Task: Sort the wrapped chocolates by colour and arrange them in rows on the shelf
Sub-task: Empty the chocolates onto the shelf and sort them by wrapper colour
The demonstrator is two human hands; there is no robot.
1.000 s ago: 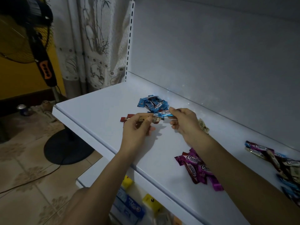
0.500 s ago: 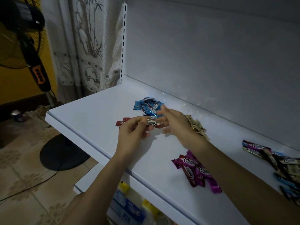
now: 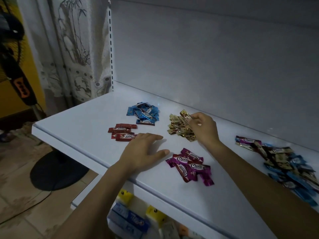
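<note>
We see small foil-wrapped chocolates printed "Choco", sorted into loose clusters: red chocolates (image 3: 123, 134) at the left, blue chocolates (image 3: 143, 113) behind them, gold chocolates (image 3: 178, 131) further right, purple chocolates (image 3: 189, 165) nearer the front edge, and an unsorted heap (image 3: 284, 163) of mixed colours at the far right. They all lie on a white shelf (image 3: 82, 121) with a white back panel (image 3: 207, 57); to its left we see a black standing fan (image 3: 15, 80), a patterned curtain (image 3: 74, 49) and a tiled floor (image 3: 19, 195). Our left hand (image 3: 141, 152) lies flat and spread on the shelf, holding nothing, its fingers just beside the nearest red chocolate and the purple ones to its right. Our right hand (image 3: 203, 128) rests at the gold cluster, its fingertips pinching one gold wrapper (image 3: 185, 116) at the top.
</note>
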